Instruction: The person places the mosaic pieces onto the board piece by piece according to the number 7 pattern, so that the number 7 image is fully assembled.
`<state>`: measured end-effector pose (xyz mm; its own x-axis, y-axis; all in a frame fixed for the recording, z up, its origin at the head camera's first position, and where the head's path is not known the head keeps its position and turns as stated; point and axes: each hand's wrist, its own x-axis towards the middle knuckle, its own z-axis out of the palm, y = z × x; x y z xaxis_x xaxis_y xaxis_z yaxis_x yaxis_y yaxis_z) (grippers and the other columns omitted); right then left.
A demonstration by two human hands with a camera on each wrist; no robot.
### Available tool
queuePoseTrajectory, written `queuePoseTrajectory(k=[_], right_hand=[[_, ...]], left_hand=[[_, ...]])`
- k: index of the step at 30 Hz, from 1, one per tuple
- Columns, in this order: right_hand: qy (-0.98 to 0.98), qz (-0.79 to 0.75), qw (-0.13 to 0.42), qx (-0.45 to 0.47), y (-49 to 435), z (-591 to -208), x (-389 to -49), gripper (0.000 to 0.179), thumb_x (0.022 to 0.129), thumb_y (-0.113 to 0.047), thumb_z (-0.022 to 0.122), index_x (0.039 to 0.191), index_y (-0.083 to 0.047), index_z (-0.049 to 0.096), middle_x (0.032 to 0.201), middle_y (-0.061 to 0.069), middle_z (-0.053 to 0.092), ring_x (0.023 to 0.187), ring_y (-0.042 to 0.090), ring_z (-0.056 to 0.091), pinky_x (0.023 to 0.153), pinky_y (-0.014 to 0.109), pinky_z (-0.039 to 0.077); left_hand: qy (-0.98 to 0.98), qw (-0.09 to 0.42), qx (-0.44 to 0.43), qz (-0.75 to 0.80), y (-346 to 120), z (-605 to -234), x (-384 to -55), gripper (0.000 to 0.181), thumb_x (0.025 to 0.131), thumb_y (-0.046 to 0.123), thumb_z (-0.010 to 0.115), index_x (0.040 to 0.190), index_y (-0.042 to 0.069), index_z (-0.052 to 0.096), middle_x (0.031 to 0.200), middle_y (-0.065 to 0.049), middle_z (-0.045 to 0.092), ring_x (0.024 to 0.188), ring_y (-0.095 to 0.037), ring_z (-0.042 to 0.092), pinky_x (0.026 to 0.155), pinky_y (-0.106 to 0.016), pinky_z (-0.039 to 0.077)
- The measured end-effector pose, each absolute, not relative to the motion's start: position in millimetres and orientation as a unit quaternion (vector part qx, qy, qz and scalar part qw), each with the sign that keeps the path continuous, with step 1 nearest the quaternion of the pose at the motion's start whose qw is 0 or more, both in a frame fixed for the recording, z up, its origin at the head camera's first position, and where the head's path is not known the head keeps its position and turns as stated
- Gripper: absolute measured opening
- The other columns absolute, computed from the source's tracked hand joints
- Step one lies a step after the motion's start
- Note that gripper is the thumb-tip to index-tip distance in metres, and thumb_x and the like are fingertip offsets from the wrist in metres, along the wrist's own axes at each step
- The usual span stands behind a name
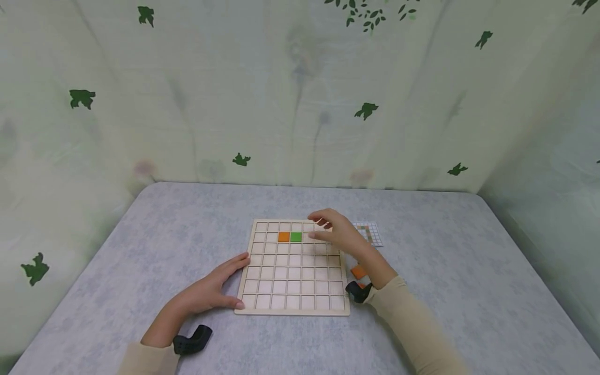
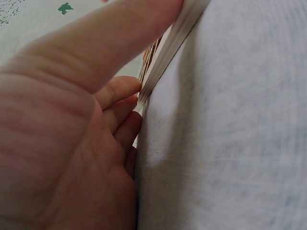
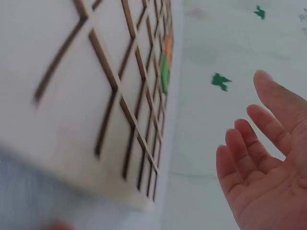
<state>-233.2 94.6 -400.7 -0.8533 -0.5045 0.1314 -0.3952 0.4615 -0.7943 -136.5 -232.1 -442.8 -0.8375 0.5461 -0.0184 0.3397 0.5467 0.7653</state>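
A square wooden grid board [image 1: 292, 273] lies flat on the table. Side by side in its second row from the far edge sit an orange tile [image 1: 283, 237] and a green tile [image 1: 296, 237]. My left hand [image 1: 206, 294] touches the board's left edge, thumb at the near corner and fingers extended farther up. In the left wrist view, the thumb and fingertips meet the board's side [image 2: 168, 43]. Over the far right part of the board hovers my right hand [image 1: 339, 232], fingers loosely bent. The right wrist view shows nothing in that hand [image 3: 266, 167].
Right of the board, loose orange tiles [image 1: 359, 271] lie partly hidden by my right arm. A printed grid card [image 1: 376, 234] lies by the far right corner, partly covered by the hand. Behind the grey table [image 1: 197, 219] hangs a leaf-patterned curtain [image 1: 272, 104].
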Motion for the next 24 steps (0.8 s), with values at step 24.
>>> queuePoseTrajectory(k=[24], right_hand=[[0.893, -0.405, 0.057, -0.188, 190.5, -443.1, -205.8, 0.03, 0.081, -0.017, 0.067, 0.106, -0.003, 0.062, 0.105, 0.007, 0.057, 0.098, 0.023, 0.051, 0.084, 0.041, 0.04]], left_hand=[[0.87, 0.13, 0.25, 0.405, -231.4, -442.6, -136.5, 0.093, 0.068, 0.039, 0.075, 0.141, 0.006, 0.027, 0.148, -0.009, 0.015, 0.133, -0.032, 0.009, 0.098, -0.053, 0.014]])
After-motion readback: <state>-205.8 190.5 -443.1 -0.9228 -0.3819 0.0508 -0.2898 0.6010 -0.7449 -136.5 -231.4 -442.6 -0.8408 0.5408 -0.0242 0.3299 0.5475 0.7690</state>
